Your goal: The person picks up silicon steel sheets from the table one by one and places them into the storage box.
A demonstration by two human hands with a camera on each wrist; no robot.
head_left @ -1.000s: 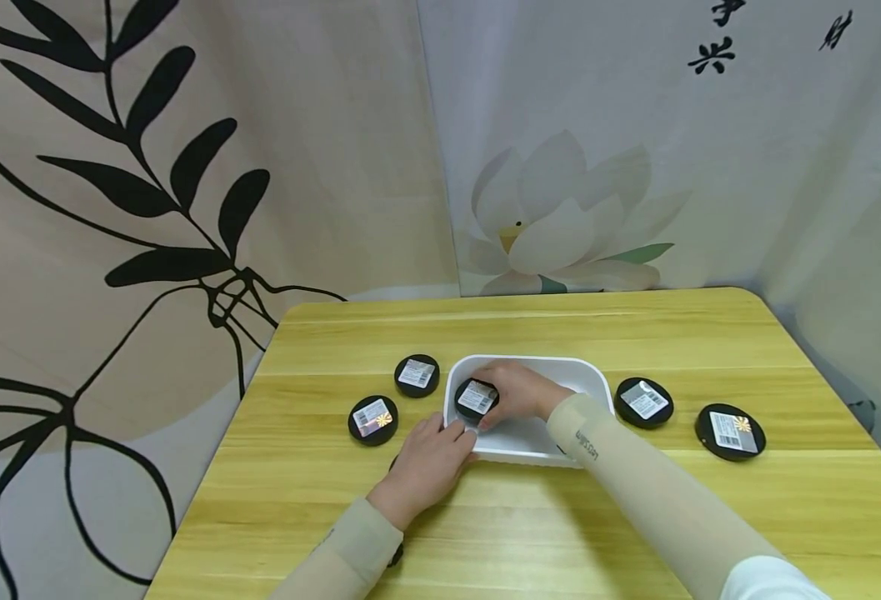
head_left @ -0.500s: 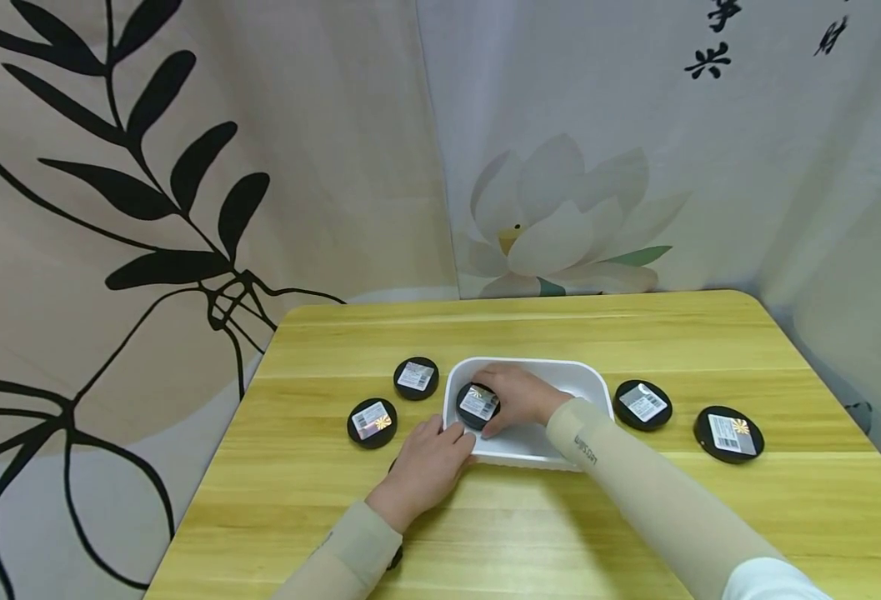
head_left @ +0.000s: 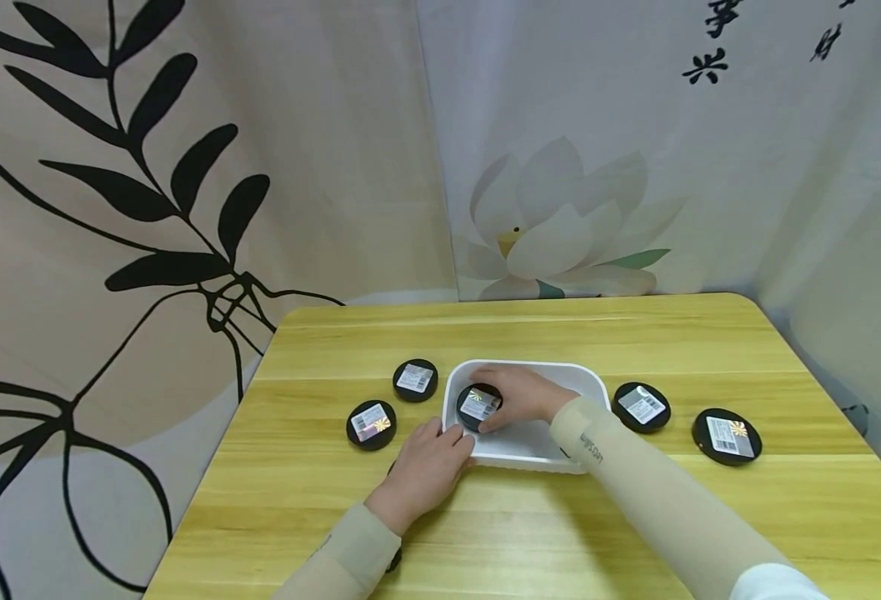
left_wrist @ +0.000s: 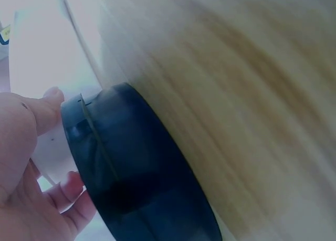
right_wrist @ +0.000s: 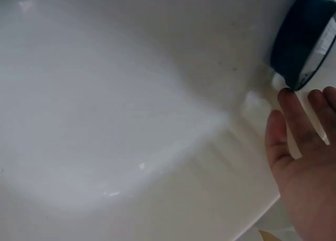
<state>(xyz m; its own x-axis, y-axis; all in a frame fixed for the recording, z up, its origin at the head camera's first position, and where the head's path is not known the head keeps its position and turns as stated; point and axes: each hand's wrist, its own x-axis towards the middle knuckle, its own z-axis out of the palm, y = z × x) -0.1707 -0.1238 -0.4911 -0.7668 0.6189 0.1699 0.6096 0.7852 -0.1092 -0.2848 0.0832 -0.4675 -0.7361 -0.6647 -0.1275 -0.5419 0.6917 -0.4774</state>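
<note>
While the right hand pinches a black disc inside the tray, at least four other discs lie outside, either side of those fingers, so work seems left. The left hand touches the tray (gripping or not, I can't tell).

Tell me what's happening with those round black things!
A person's right hand holds a black disc inside the white tray, while the left hand touches the tray's near left corner. On the table, two more discs sit left of the tray and two sit right. Another peeks out beside the left sleeve.
</note>
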